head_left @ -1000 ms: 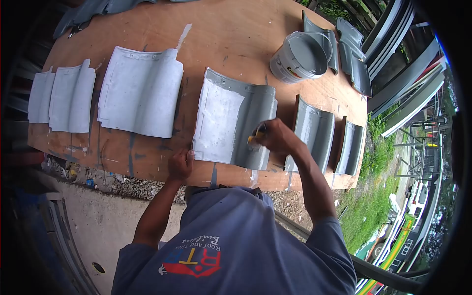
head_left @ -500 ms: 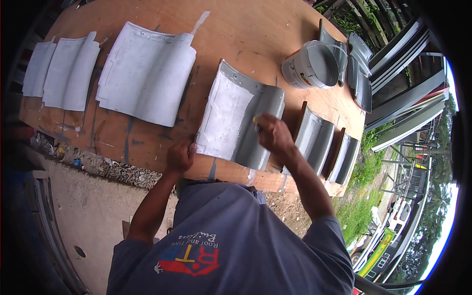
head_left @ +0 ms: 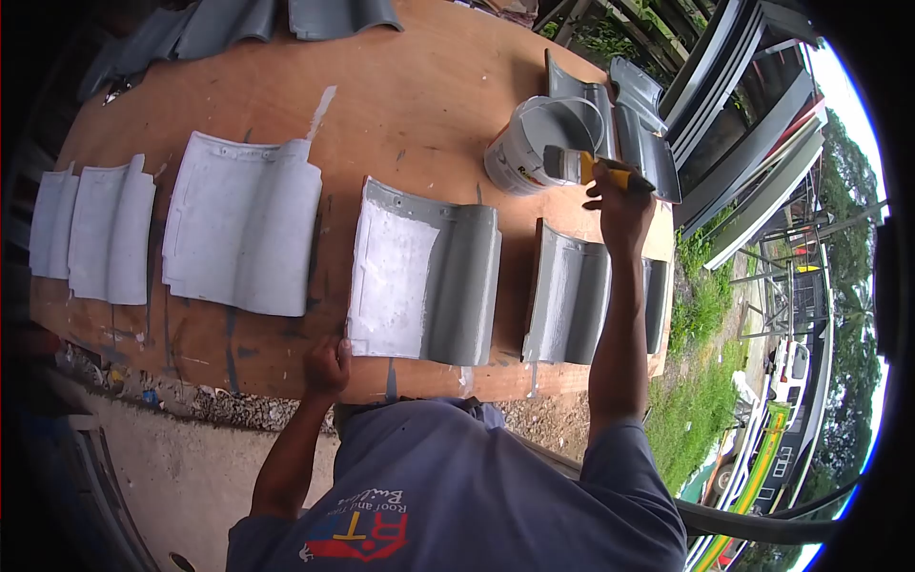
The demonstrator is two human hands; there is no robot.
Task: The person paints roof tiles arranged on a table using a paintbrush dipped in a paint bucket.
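A roof tile point(head_left: 393, 286) lies in front of me on the plywood table point(head_left: 419, 105). Its right, curved side and top edge are coated grey, while the left part is white. My left hand point(head_left: 327, 366) is closed at the tile's lower left corner, gripping its edge. In my right hand point(head_left: 620, 195) is a paintbrush point(head_left: 588, 166) with a yellow and black handle, its grey bristles pointing left over the rim of the paint bucket point(head_left: 507, 157). Grey paint shows inside the bucket.
White tiles point(head_left: 243, 224) stand in a row to the left. Grey-coated tiles point(head_left: 572, 296) are to the right, partly behind my forearm. More grey tiles point(head_left: 343, 17) lie along the far edge and beyond the bucket. Long metal sheets point(head_left: 753, 162) lean at the right.
My right hand has moved from the tile up and right to the bucket with the paintbrush. More of the tile is grey. My left hand stays at its corner; the view has shifted.
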